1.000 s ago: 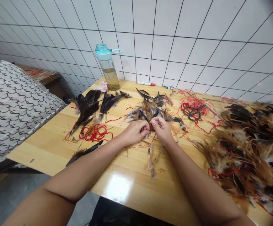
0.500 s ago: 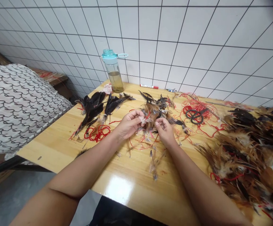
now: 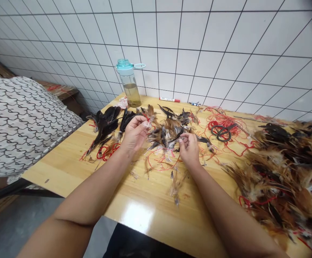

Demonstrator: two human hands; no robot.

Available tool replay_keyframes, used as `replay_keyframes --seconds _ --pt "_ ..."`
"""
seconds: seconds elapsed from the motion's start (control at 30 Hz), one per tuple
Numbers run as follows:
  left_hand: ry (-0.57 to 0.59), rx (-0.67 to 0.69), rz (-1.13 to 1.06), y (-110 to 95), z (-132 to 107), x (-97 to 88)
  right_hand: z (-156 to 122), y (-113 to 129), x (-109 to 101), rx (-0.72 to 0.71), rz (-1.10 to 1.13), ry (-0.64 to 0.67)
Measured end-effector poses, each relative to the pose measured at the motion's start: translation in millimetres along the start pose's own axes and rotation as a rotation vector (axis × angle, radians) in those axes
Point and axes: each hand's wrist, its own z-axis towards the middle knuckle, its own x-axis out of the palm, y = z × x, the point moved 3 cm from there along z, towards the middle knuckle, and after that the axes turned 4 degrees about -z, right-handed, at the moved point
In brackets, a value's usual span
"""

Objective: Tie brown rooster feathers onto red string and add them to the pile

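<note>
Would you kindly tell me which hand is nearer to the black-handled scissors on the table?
The right hand is nearer: it sits left of the scissors in this view, with loose red thread and feathers between. The left hand is farther, beyond the central feather heap.

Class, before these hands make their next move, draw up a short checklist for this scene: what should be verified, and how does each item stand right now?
1. Left hand has a firm grip on a small feather tuft: ok, pinched at the fingertips.
2. Right hand holds something from the feather heap: cannot tell, the fingertips sit at its edge.
3. Red thread untangled: not ok, loose loops lie below the hands.
4. Scissors set down: ok, they lie on red thread, out of both hands.
5. Water bottle upright and capped: ok, it stands by the wall.
</note>
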Motion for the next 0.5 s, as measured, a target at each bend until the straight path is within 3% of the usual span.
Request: replay_keyframes --seconds 0.23,0.5 --pt "-0.055 0.096 0.097 0.9 5.6 -8.2 -2.4 2.2 -5.6 0.083 -0.219 -0.042" --pt "-0.157 0.221 0.361 8.5 23.8 -39.2 -3.4 9.7 -6.7 -0.041 -0.358 -0.062"
